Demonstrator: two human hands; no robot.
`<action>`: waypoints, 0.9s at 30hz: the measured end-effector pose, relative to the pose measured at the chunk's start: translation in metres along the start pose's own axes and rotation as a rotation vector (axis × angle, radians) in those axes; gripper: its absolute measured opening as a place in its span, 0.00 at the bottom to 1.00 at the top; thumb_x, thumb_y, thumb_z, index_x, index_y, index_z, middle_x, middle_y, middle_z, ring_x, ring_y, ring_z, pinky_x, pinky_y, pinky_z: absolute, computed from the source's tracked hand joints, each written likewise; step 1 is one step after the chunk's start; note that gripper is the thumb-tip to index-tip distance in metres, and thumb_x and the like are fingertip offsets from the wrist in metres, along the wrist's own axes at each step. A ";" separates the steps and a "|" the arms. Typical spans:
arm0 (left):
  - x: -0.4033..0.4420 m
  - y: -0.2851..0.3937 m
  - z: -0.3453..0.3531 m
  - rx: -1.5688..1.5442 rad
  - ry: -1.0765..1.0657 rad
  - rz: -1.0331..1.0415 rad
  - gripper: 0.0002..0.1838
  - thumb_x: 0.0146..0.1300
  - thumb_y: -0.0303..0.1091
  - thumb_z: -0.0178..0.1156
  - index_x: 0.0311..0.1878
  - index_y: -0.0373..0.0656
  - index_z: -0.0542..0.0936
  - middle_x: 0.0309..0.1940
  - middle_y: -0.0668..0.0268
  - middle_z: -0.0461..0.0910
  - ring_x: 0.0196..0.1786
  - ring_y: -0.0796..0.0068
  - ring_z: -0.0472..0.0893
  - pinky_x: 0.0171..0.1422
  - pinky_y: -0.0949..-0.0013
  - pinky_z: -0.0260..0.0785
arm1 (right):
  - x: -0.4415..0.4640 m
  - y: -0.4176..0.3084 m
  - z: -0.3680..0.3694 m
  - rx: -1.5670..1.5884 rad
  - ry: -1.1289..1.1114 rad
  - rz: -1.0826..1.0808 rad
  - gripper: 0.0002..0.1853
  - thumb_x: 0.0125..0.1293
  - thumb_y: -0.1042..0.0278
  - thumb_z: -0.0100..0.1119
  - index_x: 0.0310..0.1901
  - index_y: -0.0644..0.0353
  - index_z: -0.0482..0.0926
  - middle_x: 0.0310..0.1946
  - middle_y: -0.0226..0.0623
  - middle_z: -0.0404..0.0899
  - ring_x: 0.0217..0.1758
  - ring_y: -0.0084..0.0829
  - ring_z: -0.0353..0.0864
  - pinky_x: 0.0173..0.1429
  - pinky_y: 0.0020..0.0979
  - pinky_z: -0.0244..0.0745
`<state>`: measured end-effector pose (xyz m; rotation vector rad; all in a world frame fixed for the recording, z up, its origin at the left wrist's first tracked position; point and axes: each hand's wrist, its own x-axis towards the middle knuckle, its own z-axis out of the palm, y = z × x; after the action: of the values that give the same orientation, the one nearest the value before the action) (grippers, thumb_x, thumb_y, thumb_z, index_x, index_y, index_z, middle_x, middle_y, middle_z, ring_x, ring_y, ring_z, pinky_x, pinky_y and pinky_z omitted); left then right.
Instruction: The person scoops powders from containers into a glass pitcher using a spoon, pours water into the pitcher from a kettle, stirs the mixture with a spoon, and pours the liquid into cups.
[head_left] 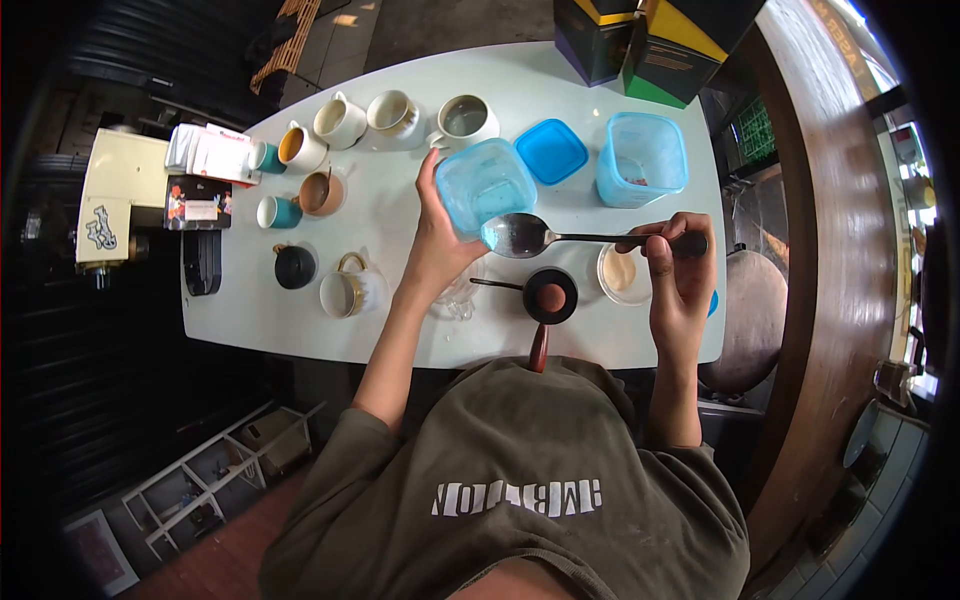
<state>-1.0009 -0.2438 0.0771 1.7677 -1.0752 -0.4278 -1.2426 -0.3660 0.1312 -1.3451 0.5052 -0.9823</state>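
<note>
My left hand (437, 238) is wrapped round the side of a translucent blue container (487, 187), which is tilted and has its lid off. In my right hand (677, 262) is the handle of a metal spoon (520, 236); its bowl is at the container's lower edge. Below the spoon, a small black pan (549, 308) with a reddish-brown handle has something round and brown in it. A round clear tub (622, 273) with beige contents lies beside my right hand. A blue lid (551, 151) is right of the held container.
Another blue container (642, 160) stands at the right. Several mugs line the table's back left, one a white mug (341, 121). A black-lidded jar (294, 266) and a patterned mug (342, 294) sit nearer. Dark boxes (672, 52) stand at the back right edge.
</note>
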 end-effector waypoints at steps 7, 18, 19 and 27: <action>-0.048 0.004 -0.050 -0.016 0.258 -0.024 0.44 0.64 0.34 0.69 0.77 0.41 0.53 0.71 0.50 0.64 0.73 0.54 0.68 0.78 0.53 0.58 | -0.004 -0.002 0.013 -0.070 -0.080 0.016 0.09 0.77 0.73 0.56 0.49 0.63 0.66 0.41 0.43 0.81 0.45 0.32 0.84 0.55 0.32 0.76; -0.142 -0.036 -0.041 -0.151 0.542 -0.033 0.25 0.72 0.29 0.59 0.69 0.38 0.65 0.63 0.54 0.73 0.64 0.62 0.75 0.71 0.59 0.65 | 0.004 0.010 0.057 -0.219 -0.294 -0.037 0.08 0.74 0.79 0.55 0.48 0.64 0.66 0.40 0.44 0.80 0.44 0.33 0.84 0.52 0.32 0.75; -0.146 -0.037 -0.040 -0.114 0.504 -0.029 0.25 0.72 0.26 0.57 0.69 0.39 0.64 0.62 0.54 0.72 0.64 0.64 0.74 0.71 0.60 0.64 | 0.004 0.011 0.061 -0.284 -0.323 -0.068 0.09 0.72 0.81 0.56 0.47 0.65 0.67 0.38 0.42 0.80 0.43 0.31 0.85 0.50 0.29 0.75; -0.149 -0.042 -0.040 -0.171 0.515 -0.053 0.24 0.71 0.29 0.60 0.66 0.36 0.68 0.60 0.55 0.74 0.60 0.64 0.76 0.68 0.60 0.67 | -0.001 0.005 0.096 -0.903 -0.833 -0.753 0.16 0.53 0.69 0.62 0.45 0.56 0.77 0.44 0.34 0.80 0.51 0.39 0.76 0.53 0.43 0.68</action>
<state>-1.0348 -0.0941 0.0324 1.6318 -0.6096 -0.0800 -1.1647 -0.3108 0.1457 -2.6948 -0.2952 -0.6501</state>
